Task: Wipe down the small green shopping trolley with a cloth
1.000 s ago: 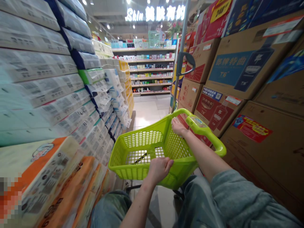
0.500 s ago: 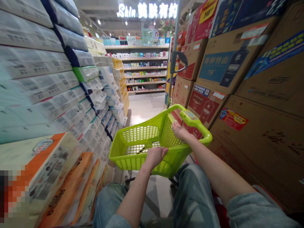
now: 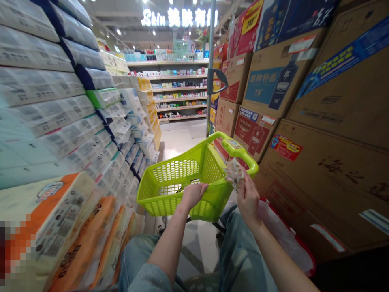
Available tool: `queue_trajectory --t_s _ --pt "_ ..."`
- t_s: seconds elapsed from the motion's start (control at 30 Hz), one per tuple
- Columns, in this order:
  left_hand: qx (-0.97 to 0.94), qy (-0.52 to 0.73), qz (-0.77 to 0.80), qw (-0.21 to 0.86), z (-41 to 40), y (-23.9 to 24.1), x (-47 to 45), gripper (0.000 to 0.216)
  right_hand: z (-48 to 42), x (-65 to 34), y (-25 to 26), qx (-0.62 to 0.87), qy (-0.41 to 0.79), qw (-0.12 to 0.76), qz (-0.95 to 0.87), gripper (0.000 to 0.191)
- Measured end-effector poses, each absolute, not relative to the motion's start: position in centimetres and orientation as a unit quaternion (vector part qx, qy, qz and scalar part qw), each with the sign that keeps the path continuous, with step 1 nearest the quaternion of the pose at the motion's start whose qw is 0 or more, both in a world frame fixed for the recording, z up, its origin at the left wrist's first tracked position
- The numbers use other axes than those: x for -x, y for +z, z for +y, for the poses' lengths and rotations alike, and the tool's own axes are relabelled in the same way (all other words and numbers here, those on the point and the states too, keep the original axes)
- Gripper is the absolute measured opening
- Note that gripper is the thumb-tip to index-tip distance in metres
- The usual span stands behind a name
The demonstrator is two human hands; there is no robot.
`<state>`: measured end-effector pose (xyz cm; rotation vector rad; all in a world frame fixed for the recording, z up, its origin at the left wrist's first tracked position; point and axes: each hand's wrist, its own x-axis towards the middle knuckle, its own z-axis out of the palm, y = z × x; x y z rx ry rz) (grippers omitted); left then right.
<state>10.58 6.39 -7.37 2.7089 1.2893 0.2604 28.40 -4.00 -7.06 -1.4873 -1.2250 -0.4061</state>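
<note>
A crumpled whitish wad (image 3: 233,174), partly hidden and too indistinct to identify, is pinched at the front of the raised right grip (image 3: 249,199), near the handle (image 3: 243,154) of the lime-green shopping cart (image 3: 209,207), whose near rim (image 3: 219,187) the outstretched left grip (image 3: 192,196) clasps.

Left hand (image 3: 192,195): fingertips hidden where it curls over the rim of the green basket (image 3: 159,200). Pale bundle (image 3: 234,173) in right hand (image 3: 249,200): edges blurred, possibly crumpled wrapping; fingers behind it partly hidden. Right forearm (image 3: 276,253) cut off by bottom edge; masks part of a red-rimmed tub (image 3: 281,227). Sign (image 3: 174,17): last character partly hidden by grey pole (image 3: 212,44), itself cut off at top. Goods (image 3: 170,96) on far shelves (image 3: 167,63) too small to identify. Paper packs (image 3: 36,87) run out of frame left, cartons (image 3: 349,162) right. Pixelated patch (image 3: 16,251), bottom-left: what it covers cannot be read
</note>
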Motion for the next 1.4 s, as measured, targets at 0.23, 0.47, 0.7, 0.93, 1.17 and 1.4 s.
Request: queue_trajectory --t_s 0.23,0.47,0.7,0.93,1.17,1.4 --pt "-0.895 0.091 0.433 0.062 6.8 -7.6 -10.8 0.058 -4.5 -29.7 -6.9 0.638 -0.219 0.622 -0.397 0.04" --pt "-0.896 0.094 0.429 0.07 6.9 -7.7 -10.7 0.054 -3.6 -30.7 -8.6 0.639 -0.223 0.612 -0.409 0.035" --pt "-0.896 0.094 0.428 0.079 6.8 -7.6 -10.6 0.052 -2.8 -26.9 -17.7 0.612 -0.136 0.537 -0.564 0.027" --pt "-0.894 0.078 0.432 0.092 6.9 -7.3 -10.5 0.054 -3.3 -25.9 -19.7 0.606 -0.101 0.477 -0.629 0.025" --pt "-0.884 0.075 0.448 0.106 7.0 -7.3 -10.6 0.055 -2.7 -29.0 -10.5 0.632 -0.147 0.639 -0.413 0.02" --pt "-0.886 0.073 0.447 0.098 7.1 -7.4 -10.7 0.055 -1.9 -29.1 -11.7 0.629 -0.116 0.629 -0.442 0.016"
